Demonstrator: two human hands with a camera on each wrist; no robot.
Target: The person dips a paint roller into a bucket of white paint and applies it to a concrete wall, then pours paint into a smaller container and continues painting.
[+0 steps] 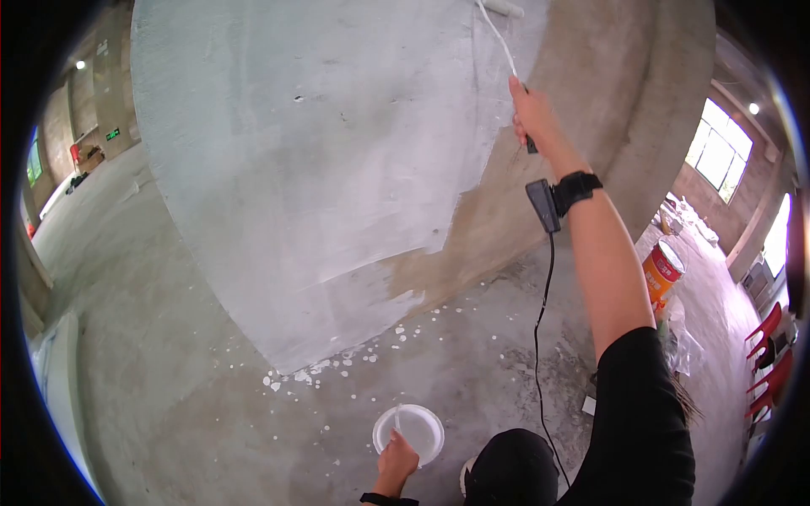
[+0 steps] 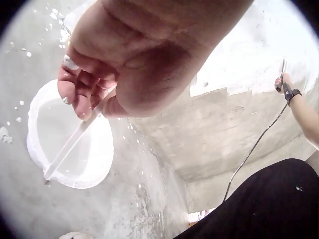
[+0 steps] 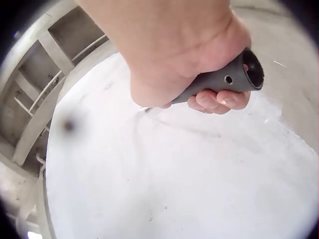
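Observation:
High on the wall (image 1: 321,185), my right hand (image 1: 533,116) grips the dark handle of a paint roller (image 1: 504,8), its white sleeve at the top edge of the head view. White paint covers the left and middle of the wall; bare brown plaster shows at the right. In the right wrist view, the fingers wrap round the roller's hollow grey handle end (image 3: 219,79). Down low, my left hand (image 1: 398,460) holds a white plastic bucket (image 1: 440,432) by its handle (image 2: 75,144). White paint marks the left fingertips.
White paint drops (image 1: 312,371) speckle the concrete floor under the wall. A black cable (image 1: 537,354) hangs from the right wrist device. An orange and red paint pail (image 1: 662,270) stands at right, with red chairs (image 1: 768,379) farther right.

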